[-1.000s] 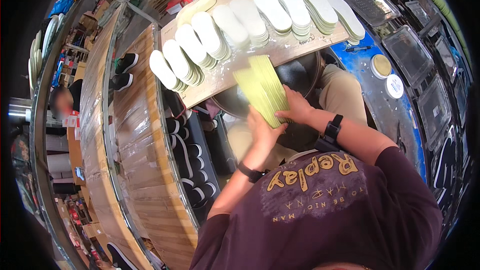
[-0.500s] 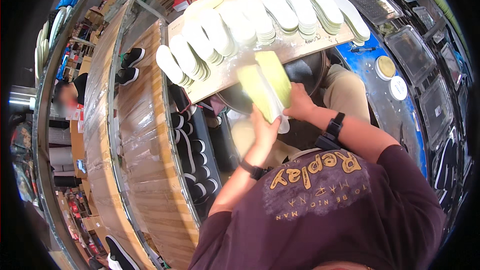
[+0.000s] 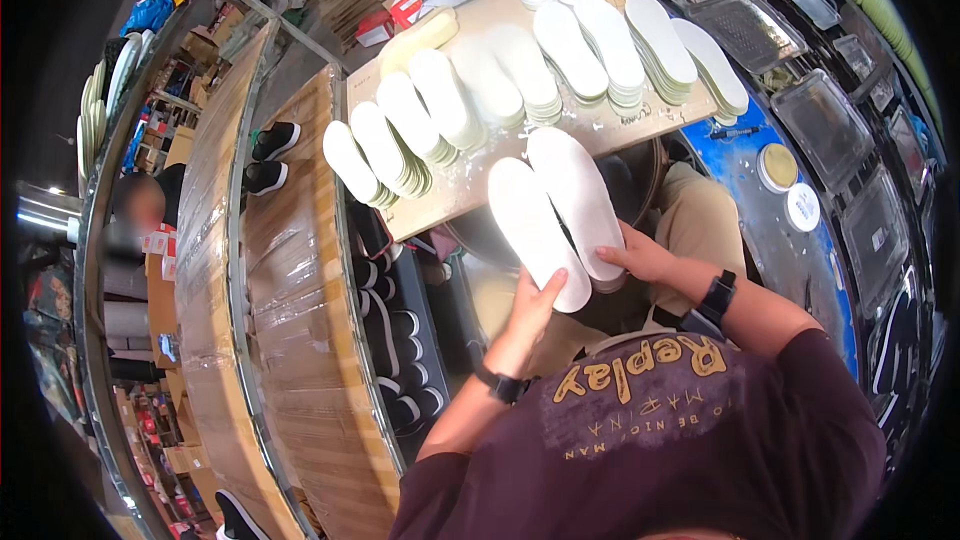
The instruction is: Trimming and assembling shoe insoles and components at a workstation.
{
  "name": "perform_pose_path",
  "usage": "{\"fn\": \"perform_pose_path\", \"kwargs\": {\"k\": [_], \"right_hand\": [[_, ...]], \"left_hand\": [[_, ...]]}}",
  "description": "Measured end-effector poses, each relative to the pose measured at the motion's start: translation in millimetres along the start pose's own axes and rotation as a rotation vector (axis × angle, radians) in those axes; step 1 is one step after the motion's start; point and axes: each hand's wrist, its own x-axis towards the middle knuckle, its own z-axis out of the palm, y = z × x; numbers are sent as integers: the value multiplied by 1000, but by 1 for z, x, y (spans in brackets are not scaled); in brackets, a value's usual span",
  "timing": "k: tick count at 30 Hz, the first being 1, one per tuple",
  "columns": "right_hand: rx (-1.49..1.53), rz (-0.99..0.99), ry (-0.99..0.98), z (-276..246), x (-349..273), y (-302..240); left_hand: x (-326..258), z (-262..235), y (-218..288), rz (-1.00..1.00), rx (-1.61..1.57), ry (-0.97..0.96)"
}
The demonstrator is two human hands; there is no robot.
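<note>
My left hand [image 3: 528,318] holds a white insole [image 3: 533,232] from below, fingers on its heel end. My right hand [image 3: 642,258] grips a second white insole [image 3: 580,198] beside it. Both insoles lie flat side by side, white faces up, just in front of a wooden board [image 3: 620,132]. On that board stand several stacks of white insoles [image 3: 490,90] in a row.
A long wooden bench [image 3: 300,340] runs along my left, with black shoes [image 3: 400,340] lined beside it. A round tin [image 3: 778,166] and a white lid [image 3: 803,207] sit on a blue surface at right. Another person [image 3: 140,210] is at far left.
The insoles showed yellow-green faces a second ago; they are now turned over to white faces and spread apart side by side.
</note>
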Motion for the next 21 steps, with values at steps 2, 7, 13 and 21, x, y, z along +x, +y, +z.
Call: {"fn": "perform_pose_path", "kwargs": {"k": [2,7,13,21], "right_hand": [[57,-44,22,-1,9,-27],[134,-153,369,-16,92,-87],[327,-247,431,-20,194,-126],[-56,-111,619,-56,276,-97]], "left_hand": [[12,-7,26,-21,68,60],[106,-20,108,198,-62,106],[209,-17,115,358,-57,120],[282,-6,126,-67,-208,200]]}}
